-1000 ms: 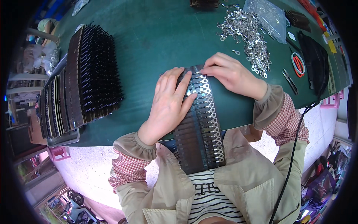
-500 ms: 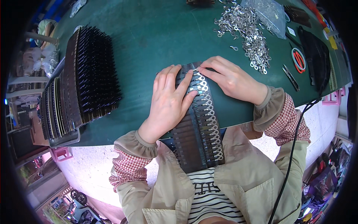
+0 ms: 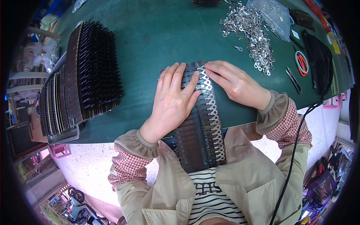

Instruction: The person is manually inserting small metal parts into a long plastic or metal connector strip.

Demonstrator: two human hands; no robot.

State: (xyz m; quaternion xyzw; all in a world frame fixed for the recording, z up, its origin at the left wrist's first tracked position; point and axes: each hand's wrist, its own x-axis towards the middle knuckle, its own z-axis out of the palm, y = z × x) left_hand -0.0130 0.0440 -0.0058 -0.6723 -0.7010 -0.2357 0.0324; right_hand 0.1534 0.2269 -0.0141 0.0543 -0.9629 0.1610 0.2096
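A long dark board (image 3: 193,150) lies over the table's near edge, its lower end against my body. Along its right side runs a row of silver ring terminals (image 3: 214,122), rings pointing outward. My left hand (image 3: 168,99) rests on the upper left part of the board, fingers spread, with index finger and thumb touching the board beside the terminals. At the board's far end, my right hand (image 3: 234,80) has thumb and fingertips closed at the topmost ring terminal (image 3: 203,68). The fingertips partly cover that spot.
On the green table (image 3: 150,41), loose ring terminals (image 3: 258,47) lie heaped at the far right beside a clear plastic bag (image 3: 272,15). Snips (image 3: 293,80), orange-handled pliers (image 3: 301,60) and a black pouch (image 3: 317,60) sit farther right. A stack of bristly dark boards (image 3: 98,71) stands at left.
My right fingertips have shifted slightly right at the far end, and the topmost ring now shows beside them. My left index finger has moved a little down and right along the board.
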